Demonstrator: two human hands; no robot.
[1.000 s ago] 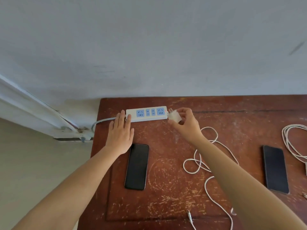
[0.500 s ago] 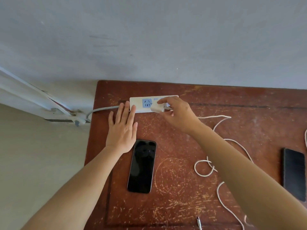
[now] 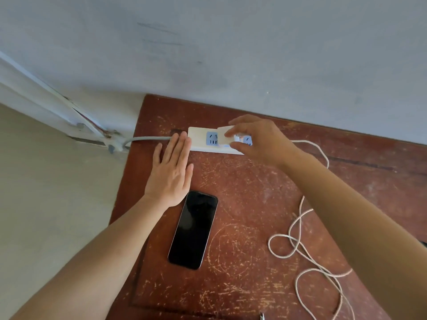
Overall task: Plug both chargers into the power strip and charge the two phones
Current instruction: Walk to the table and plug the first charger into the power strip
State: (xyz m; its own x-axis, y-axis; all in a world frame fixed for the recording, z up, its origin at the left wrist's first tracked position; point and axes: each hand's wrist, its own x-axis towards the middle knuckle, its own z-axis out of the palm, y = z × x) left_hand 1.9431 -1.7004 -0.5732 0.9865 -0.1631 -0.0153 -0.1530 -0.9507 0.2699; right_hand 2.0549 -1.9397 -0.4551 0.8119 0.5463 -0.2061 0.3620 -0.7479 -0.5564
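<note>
A white power strip [image 3: 197, 140] with blue sockets lies at the back left of the worn red-brown table [image 3: 242, 204]. My right hand [image 3: 261, 140] pinches a white charger block [image 3: 225, 136] over the strip's middle sockets. My left hand [image 3: 172, 173] lies flat with fingers together, fingertips against the strip's left end. A black phone [image 3: 193, 229] lies face up just below my left hand. The charger's white cable [image 3: 300, 236] trails in loops on the table to the right. The second phone and second charger are out of view.
A grey wall rises right behind the table. The strip's grey cord [image 3: 147, 139] runs off the left edge toward a white pipe bracket [image 3: 92, 132]. A cable plug tip [image 3: 262, 316] shows at the bottom edge.
My right hand has carried the charger block leftward from the strip's right end to over its middle sockets. The view shifted left, so the second phone has left the frame.
</note>
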